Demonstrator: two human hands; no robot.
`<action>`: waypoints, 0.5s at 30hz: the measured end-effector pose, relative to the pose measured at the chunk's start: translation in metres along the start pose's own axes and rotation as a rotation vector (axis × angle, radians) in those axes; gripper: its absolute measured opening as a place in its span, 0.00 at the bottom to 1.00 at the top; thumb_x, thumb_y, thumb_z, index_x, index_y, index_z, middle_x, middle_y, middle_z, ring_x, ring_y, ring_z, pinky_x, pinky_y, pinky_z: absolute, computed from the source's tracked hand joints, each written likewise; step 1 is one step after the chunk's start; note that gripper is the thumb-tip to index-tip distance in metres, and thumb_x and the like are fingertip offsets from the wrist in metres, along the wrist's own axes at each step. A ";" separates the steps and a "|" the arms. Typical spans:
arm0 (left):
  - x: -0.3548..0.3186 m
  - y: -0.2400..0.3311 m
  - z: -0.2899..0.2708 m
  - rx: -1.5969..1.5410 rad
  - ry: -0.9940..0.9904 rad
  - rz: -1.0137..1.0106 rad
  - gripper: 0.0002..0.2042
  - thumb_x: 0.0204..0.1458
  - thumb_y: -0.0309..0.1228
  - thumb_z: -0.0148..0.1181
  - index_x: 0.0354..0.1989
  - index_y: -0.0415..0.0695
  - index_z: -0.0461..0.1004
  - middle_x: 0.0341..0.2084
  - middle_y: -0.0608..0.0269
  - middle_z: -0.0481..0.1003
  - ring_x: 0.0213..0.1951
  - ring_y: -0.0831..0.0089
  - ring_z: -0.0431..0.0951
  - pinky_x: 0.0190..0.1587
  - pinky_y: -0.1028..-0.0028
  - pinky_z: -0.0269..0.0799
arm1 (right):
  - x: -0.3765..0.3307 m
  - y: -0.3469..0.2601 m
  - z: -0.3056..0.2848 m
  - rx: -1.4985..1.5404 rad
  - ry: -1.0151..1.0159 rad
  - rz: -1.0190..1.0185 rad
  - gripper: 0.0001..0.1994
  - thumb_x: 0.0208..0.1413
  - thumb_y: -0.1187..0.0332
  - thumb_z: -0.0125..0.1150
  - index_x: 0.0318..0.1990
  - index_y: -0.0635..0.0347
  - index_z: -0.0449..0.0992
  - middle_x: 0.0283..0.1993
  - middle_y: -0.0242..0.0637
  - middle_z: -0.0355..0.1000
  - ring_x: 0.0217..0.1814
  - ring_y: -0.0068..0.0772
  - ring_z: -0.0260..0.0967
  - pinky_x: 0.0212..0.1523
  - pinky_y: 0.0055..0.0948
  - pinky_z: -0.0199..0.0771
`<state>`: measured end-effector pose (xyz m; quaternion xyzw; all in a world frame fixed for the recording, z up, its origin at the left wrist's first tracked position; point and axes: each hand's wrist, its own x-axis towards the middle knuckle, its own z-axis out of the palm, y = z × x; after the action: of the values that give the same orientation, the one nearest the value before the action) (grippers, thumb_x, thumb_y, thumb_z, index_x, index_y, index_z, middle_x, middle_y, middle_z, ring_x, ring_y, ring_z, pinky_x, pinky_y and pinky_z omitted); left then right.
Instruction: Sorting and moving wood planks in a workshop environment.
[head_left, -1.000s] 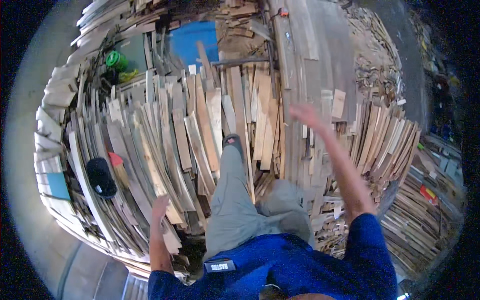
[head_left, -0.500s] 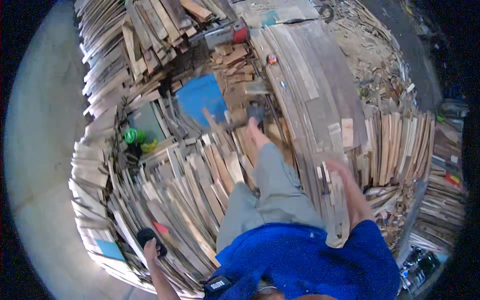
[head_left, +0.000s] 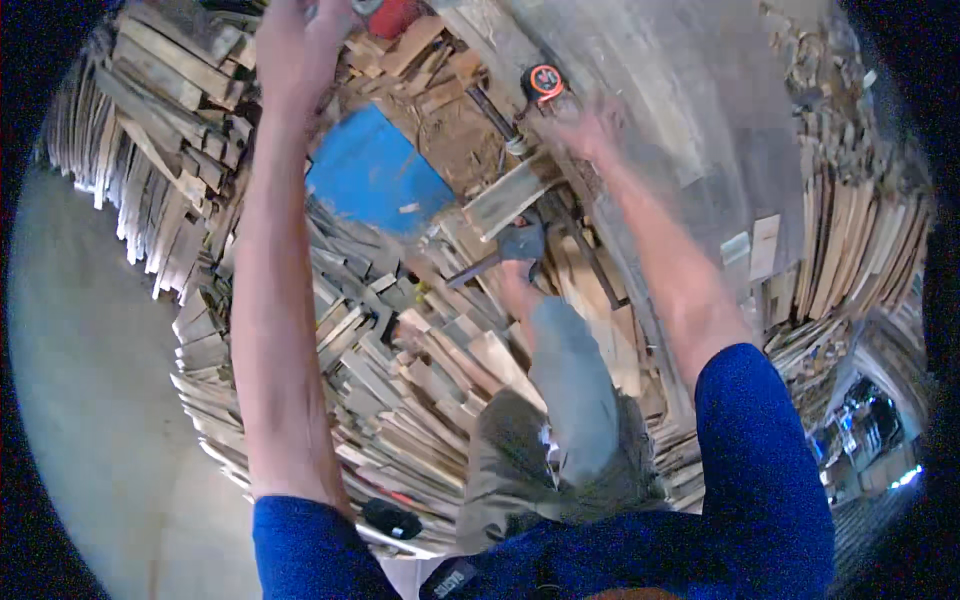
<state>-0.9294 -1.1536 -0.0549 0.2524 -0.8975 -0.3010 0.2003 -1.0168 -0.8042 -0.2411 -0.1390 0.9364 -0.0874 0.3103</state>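
My left hand (head_left: 303,50) reaches far forward to the top edge, beside a red rounded thing (head_left: 393,16) above the wood scraps. Its fingers are partly cut off by the frame, so what they hold, if anything, does not show. Over the long boards, my right hand (head_left: 588,130) stretches out with fingers spread, blurred by motion. Just beyond its fingertips lies a round black and orange tape measure (head_left: 545,84); contact cannot be made out. A black rounded item (head_left: 391,518) rests on the wood by my left upper arm.
My foot in a dark shoe (head_left: 521,240) stands among loose boards. A blue panel (head_left: 380,170) lies ahead, with wood offcuts (head_left: 440,75) beyond it. Stacked planks (head_left: 845,250) rise at the right, and a grey concrete floor (head_left: 90,400) runs along the left.
My left hand has left the black item and swung far forward. My right hand has moved from beside the planks up to the tape measure. The view has shifted closer over the pile.
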 end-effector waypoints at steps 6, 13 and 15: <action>0.106 0.002 0.134 0.326 -0.384 0.134 0.26 0.62 0.51 0.49 0.51 0.38 0.74 0.49 0.44 0.73 0.52 0.47 0.73 0.54 0.54 0.68 | 0.007 -0.003 0.008 -0.095 0.173 0.020 0.61 0.41 0.35 0.69 0.72 0.72 0.46 0.75 0.69 0.36 0.78 0.72 0.33 0.75 0.59 0.38; 0.128 -0.036 0.174 0.695 -0.812 0.298 0.32 0.57 0.58 0.52 0.60 0.45 0.71 0.41 0.45 0.80 0.45 0.52 0.81 0.49 0.58 0.74 | 0.006 0.002 0.001 -0.109 0.142 0.079 0.58 0.43 0.36 0.69 0.70 0.74 0.51 0.74 0.69 0.42 0.77 0.72 0.36 0.71 0.60 0.47; 0.159 -0.115 0.135 0.757 -0.597 0.470 0.34 0.51 0.65 0.55 0.49 0.45 0.78 0.41 0.45 0.80 0.44 0.48 0.81 0.46 0.57 0.76 | 0.003 -0.028 -0.002 0.027 0.203 -0.016 0.57 0.43 0.36 0.69 0.69 0.74 0.53 0.73 0.69 0.43 0.76 0.72 0.38 0.71 0.60 0.47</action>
<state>-1.0860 -1.2648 -0.1951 0.0026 -0.9936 0.0378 -0.1067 -1.0142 -0.8315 -0.2341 -0.1326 0.9605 -0.1162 0.2152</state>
